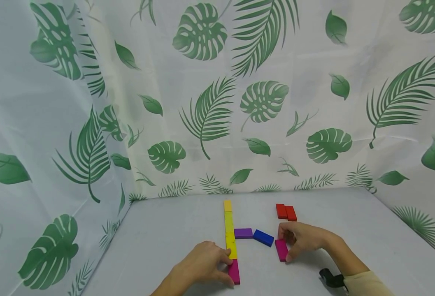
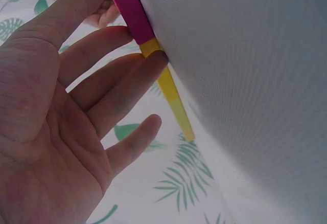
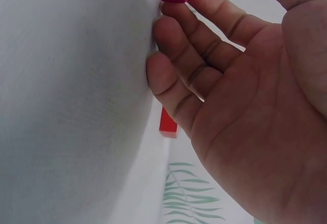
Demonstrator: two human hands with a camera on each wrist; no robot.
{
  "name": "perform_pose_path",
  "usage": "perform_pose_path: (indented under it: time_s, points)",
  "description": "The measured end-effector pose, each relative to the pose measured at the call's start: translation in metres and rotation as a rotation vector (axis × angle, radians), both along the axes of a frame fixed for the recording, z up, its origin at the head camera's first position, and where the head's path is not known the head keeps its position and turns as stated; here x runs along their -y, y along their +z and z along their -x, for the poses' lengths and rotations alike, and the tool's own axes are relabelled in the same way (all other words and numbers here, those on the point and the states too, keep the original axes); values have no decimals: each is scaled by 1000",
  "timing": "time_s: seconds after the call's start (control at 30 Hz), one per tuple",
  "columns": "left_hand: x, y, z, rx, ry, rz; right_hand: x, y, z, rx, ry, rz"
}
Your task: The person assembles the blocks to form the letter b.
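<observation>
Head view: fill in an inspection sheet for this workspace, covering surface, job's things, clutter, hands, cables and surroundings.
Surface: pale, plain tabletop.
Job's things: yellow-toned blocks in a line, left magenta block at its near end; purple block beside the line; blue block angled next to it; right magenta block; two red blocks side by side, farther off.
Clutter: black item by the right sleeve, identity unclear.
Hands: left hand pinches the left magenta block; right hand pinches the right one.
Cables: nothing seen.
Surroundings: white leaf-print cloth behind and at both sides.
</observation>
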State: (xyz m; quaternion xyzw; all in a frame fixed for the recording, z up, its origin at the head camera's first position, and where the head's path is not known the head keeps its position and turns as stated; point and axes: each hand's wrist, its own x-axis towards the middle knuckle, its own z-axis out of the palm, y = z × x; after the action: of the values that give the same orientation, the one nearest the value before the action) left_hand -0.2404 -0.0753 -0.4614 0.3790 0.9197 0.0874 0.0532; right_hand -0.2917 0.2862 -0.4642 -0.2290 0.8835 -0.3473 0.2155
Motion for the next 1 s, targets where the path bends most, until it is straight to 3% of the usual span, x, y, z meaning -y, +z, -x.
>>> perform_pose_path:
  time_s: [1.0]
  points:
    - [0, -1, 0, -9, 1, 3, 8, 4, -5, -4, 47, -12]
